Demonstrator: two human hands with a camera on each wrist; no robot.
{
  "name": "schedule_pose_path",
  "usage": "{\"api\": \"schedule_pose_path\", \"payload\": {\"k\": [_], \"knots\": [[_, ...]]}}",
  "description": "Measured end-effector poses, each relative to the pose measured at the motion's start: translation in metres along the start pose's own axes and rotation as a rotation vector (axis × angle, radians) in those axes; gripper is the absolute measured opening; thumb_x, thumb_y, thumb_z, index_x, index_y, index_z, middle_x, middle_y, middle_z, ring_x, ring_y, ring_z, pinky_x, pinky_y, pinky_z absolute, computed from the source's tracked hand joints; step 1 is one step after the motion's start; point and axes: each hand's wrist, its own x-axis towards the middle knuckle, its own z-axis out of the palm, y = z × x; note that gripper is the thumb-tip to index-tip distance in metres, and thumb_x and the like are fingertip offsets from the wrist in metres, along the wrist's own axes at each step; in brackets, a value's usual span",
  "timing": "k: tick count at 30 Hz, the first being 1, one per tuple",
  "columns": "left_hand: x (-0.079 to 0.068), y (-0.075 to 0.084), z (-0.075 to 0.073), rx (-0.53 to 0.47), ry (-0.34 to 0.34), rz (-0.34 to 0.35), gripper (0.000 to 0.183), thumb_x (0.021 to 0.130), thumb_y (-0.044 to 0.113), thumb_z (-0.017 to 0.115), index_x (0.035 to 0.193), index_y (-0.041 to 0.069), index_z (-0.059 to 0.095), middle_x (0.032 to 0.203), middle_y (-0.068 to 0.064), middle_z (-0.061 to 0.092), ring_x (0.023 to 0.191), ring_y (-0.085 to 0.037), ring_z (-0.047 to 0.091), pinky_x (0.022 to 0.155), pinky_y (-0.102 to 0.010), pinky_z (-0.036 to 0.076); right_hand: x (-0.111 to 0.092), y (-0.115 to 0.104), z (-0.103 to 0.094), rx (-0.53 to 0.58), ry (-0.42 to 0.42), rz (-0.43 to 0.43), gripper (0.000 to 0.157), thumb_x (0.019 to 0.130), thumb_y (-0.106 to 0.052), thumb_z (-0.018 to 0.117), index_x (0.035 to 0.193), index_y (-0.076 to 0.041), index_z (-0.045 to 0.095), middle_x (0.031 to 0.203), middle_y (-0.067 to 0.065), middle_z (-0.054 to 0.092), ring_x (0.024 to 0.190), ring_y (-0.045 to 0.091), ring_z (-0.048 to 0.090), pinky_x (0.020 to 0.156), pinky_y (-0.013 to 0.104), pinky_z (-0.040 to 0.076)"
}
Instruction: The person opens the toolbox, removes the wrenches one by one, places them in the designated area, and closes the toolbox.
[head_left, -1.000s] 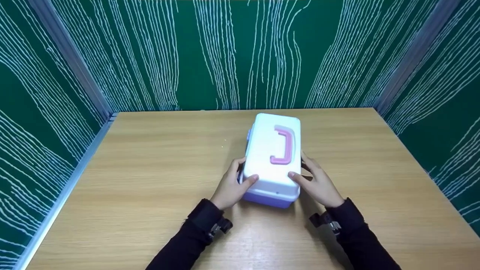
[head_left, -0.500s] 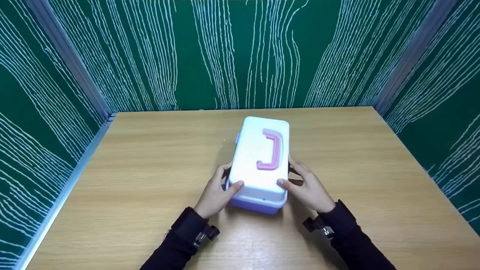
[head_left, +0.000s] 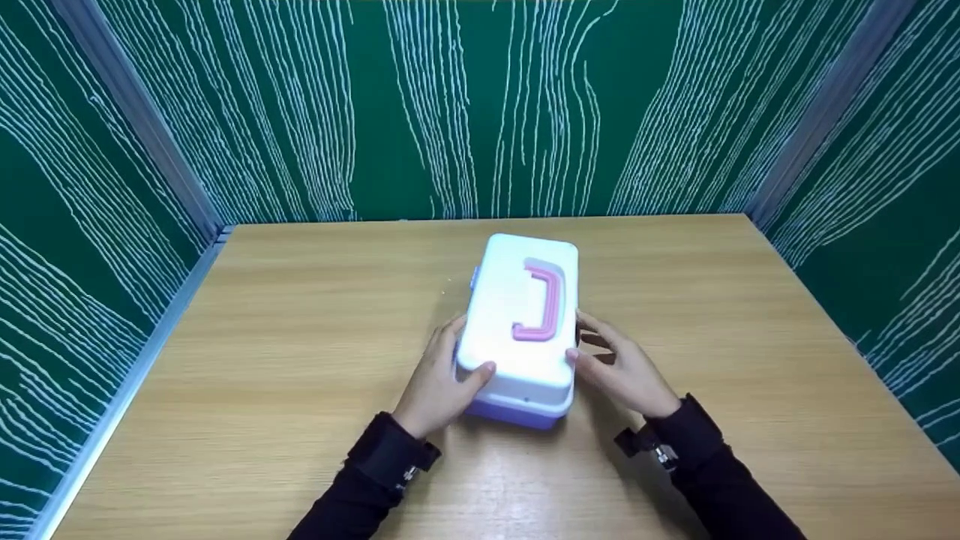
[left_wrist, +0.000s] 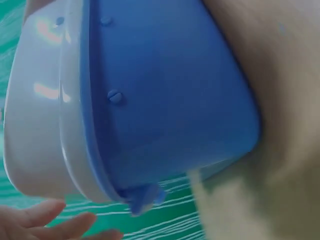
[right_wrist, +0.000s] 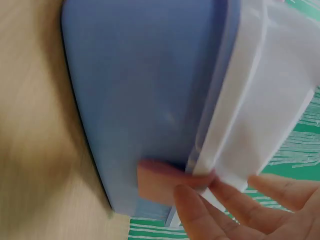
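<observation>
A plastic storage box [head_left: 517, 307] with a white lid and blue-purple base sits on the table, turned slightly, its lid down. A pink handle [head_left: 551, 304] lies folded on the lid. My left hand [head_left: 439, 386] holds the box's left side near the front corner, thumb over the lid edge. At the right side is my right hand [head_left: 626, 375], its thumb by the lid edge. In the right wrist view, its fingers [right_wrist: 197, 215] touch a pink latch [right_wrist: 157, 182], which stands out from the base. The left wrist view shows a blue catch [left_wrist: 142, 195] on the opposite side.
The wooden table [head_left: 300, 315] extends around the box. Green panels [head_left: 382, 112] with wavy white lines stand behind it and at both sides, joined by grey metal posts [head_left: 150, 120].
Over the first half second, the box and both hands shifted left and slightly nearer. Since then the box has stayed put, while my right thumb has slid off the lid top to its edge.
</observation>
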Motion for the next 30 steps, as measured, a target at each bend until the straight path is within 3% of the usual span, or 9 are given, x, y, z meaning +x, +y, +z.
{"api": "schedule_pose_path", "payload": {"k": [7,13,17,20,24,27,30], "knots": [[0.007,0.019,0.018,0.318,0.068,0.176,0.085,0.088,0.055,0.061,0.15,0.004,0.034,0.157,-0.015,0.034,0.149,-0.037,0.022,0.121,-0.056,0.016,0.016,0.007,-0.013,-0.002,0.062,0.06,0.053,0.099,-0.024,0.057,0.143,0.002,0.044,0.14,0.025,0.052,0.126,0.04,0.054,0.104,0.052,0.046],[0.012,0.036,0.035,0.569,0.083,0.319,0.09,0.086,0.066,0.056,0.148,0.004,0.038,0.152,-0.015,0.043,0.147,-0.037,0.029,0.12,-0.053,0.023,0.031,0.017,-0.013,0.057,0.072,0.153,0.057,0.101,-0.023,0.054,0.147,0.005,0.037,0.141,0.029,0.048,0.124,0.04,0.054,0.1,0.043,0.051],[0.013,0.046,0.045,0.667,0.032,0.348,0.09,0.086,0.07,0.053,0.146,0.005,0.041,0.149,-0.014,0.047,0.145,-0.033,0.034,0.12,-0.049,0.026,0.037,0.024,-0.01,0.084,0.044,0.202,0.06,0.101,-0.024,0.052,0.149,0.006,0.032,0.14,0.029,0.048,0.122,0.036,0.055,0.098,0.04,0.052],[0.013,0.05,0.052,0.729,-0.005,0.342,0.085,0.086,0.07,0.053,0.143,0.008,0.047,0.147,-0.011,0.051,0.143,-0.031,0.037,0.119,-0.049,0.027,0.039,0.029,-0.006,0.099,0.022,0.225,0.06,0.101,-0.024,0.052,0.149,0.007,0.031,0.14,0.028,0.049,0.113,0.026,0.06,0.095,0.036,0.054],[0.012,0.05,0.058,0.821,0.017,0.349,0.081,0.083,0.07,0.056,0.139,0.011,0.052,0.144,-0.008,0.054,0.141,-0.029,0.041,0.118,-0.049,0.03,0.041,0.032,-0.002,0.192,-0.002,0.259,0.055,0.1,-0.019,0.048,0.145,0.011,0.035,0.124,0.023,0.061,0.094,0.008,0.064,0.087,0.028,0.056],[0.012,0.048,0.06,0.853,0.054,0.371,0.083,0.081,0.071,0.058,0.137,0.011,0.053,0.143,-0.007,0.055,0.14,-0.028,0.043,0.117,-0.047,0.031,0.043,0.035,0.0,0.294,-0.035,0.288,0.052,0.101,-0.015,0.044,0.143,0.015,0.036,0.106,0.013,0.067,0.086,0.004,0.066,0.084,0.025,0.057],[0.012,0.047,0.061,0.867,0.074,0.389,0.084,0.08,0.071,0.059,0.137,0.011,0.053,0.141,-0.007,0.056,0.14,-0.028,0.044,0.116,-0.046,0.033,0.045,0.037,0.0,0.344,-0.074,0.316,0.05,0.101,-0.012,0.04,0.141,0.017,0.036,0.1,0.005,0.066,0.084,0.005,0.067,0.083,0.024,0.057]]}}
